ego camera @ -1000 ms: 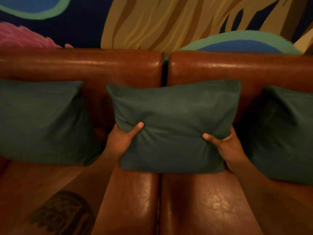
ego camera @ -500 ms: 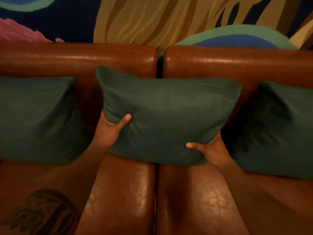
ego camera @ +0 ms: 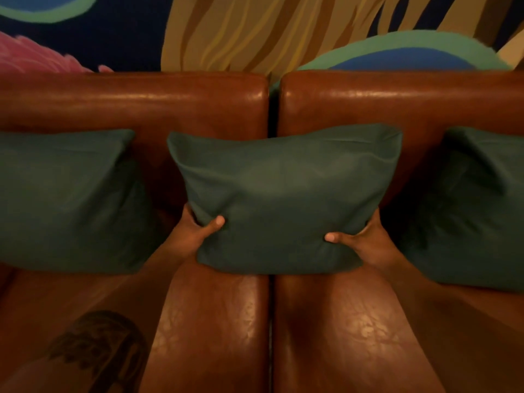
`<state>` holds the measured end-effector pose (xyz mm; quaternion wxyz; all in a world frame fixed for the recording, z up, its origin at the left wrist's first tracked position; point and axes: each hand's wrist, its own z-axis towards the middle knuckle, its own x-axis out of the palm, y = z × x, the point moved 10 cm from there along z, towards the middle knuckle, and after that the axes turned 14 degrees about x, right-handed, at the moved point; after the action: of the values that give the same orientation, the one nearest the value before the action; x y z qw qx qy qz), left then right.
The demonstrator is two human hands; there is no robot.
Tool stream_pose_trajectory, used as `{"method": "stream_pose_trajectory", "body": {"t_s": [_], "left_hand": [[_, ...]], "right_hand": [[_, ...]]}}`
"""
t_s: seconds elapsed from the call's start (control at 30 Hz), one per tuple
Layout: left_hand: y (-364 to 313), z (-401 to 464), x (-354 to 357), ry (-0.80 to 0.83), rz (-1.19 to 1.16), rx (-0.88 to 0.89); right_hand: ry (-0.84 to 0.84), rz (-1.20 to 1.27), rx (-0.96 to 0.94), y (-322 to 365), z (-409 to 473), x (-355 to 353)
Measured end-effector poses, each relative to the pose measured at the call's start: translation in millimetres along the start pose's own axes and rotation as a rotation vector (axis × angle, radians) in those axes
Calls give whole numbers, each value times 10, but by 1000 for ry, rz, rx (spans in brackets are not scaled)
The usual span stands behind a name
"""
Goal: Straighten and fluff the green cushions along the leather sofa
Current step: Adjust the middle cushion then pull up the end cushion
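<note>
The person has the middle cushion in both hands, so the step in hand looks like the fluffing and squaring of this one. The left hand grips its lower left corner, thumb pressed into the front face, and the right hand grips the lower right corner the same way, the other fingers hidden behind the fabric. The cushion stands on the sofa right over the seam between the two seat pads, its bottom edge on the leather and its top edge leaning at the backrest, slightly higher at the right corner. To my eye the next move calls for levelling that top edge, settling it square against the backrest and letting go. The left cushion sits towards the left end of the seat and the right cushion towards the right end, its upper corner folded in, so it probably still wants plumping. There is a dark gap on each side of the middle cushion, narrow where the hands are, so little sideways room; the front of the seat lies open, and above the backrest only the painted wall stands behind.
</note>
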<state>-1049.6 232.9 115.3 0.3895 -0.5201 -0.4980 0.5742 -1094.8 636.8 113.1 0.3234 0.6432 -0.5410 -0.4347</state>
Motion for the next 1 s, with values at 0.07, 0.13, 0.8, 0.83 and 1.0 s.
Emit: {"method": "stream_pose_trajectory", "body": {"t_s": [0.07, 0.13, 0.8, 0.83, 1.0], "left_hand": [[98, -130, 95, 129, 18, -31], [159, -214, 234, 223, 73, -41], [-222, -70, 1, -34, 265, 52], [-275, -49, -37, -20, 246, 78], [-354, -12, -96, 9, 279, 69]], "right_hand": [[30, -7, 16, -91, 12, 8], [71, -62, 23, -159, -6, 72], [-72, -131, -30, 96, -158, 56], [-96, -122, -55, 169, -176, 46], [-182, -20, -124, 422, -202, 128]]}}
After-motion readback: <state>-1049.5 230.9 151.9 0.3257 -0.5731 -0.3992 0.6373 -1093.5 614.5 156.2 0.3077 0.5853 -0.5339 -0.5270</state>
